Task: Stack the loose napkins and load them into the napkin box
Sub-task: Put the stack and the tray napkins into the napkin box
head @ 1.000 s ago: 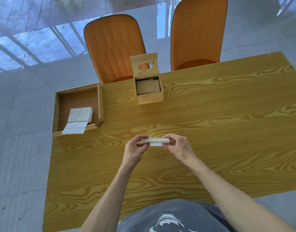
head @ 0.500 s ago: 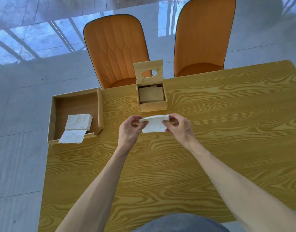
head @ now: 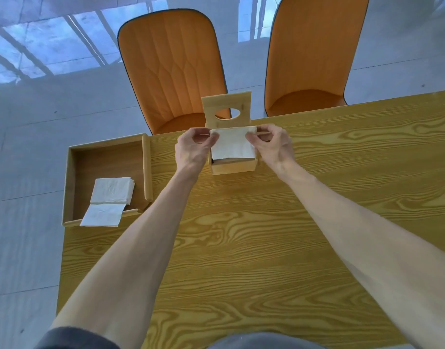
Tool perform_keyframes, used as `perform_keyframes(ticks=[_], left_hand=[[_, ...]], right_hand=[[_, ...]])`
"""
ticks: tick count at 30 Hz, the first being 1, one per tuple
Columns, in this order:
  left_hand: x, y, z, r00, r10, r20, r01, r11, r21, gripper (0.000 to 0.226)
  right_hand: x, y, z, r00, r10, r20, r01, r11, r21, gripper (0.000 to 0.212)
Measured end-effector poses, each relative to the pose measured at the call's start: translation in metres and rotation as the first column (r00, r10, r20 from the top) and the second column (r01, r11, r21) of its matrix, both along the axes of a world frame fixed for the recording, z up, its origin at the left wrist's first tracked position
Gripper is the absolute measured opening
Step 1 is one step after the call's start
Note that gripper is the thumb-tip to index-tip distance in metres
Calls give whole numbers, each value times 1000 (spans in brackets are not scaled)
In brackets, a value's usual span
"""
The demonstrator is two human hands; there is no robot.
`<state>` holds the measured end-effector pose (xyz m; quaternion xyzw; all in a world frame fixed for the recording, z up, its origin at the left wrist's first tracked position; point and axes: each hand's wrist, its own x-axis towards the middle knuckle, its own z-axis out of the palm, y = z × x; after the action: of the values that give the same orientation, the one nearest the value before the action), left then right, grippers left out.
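Note:
A stack of white napkins hangs tilted over the open top of the wooden napkin box, its lower edge inside the box. My left hand pinches the stack's upper left corner and my right hand pinches its upper right corner. The box's lid, with an oval hole, stands upright behind it. More loose napkins lie in a shallow wooden tray at the table's left edge, one napkin hanging over the tray's front rim.
The wooden table spreads out in front of me. Two orange chairs stand at its far side, right behind the box. A grey tiled floor lies to the left.
Both hands have carried the napkin stack away from me, from mid-table up to the box, and tipped it from flat to hanging into the box's opening.

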<state>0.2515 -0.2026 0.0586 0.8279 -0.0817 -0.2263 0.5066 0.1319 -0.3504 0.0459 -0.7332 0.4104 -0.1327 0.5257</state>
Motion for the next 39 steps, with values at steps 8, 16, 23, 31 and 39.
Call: perform_keyframes(ticks=[8, 16, 23, 31, 39], left_hand=[[7, -11, -15, 998, 63, -14, -59, 984, 167, 30], [8, -19, -14, 995, 59, 83, -79, 964, 253, 25], [1, -18, -24, 987, 62, 151, -109, 937, 332, 28], [-15, -3, -12, 998, -60, 22, 45, 910, 413, 38], [-30, 35, 16, 946, -251, -206, 321, 818, 478, 40]], right_hand=[[19, 0, -11, 985, -19, -171, -10, 985, -170, 38], [33, 2, -19, 957, -72, -282, 1, 970, -244, 23], [31, 5, -22, 954, -108, -280, 37, 968, -248, 35], [7, 11, -18, 964, -25, -264, -29, 979, -200, 30], [-17, 16, 20, 849, 261, -459, -406, 878, -253, 28]])
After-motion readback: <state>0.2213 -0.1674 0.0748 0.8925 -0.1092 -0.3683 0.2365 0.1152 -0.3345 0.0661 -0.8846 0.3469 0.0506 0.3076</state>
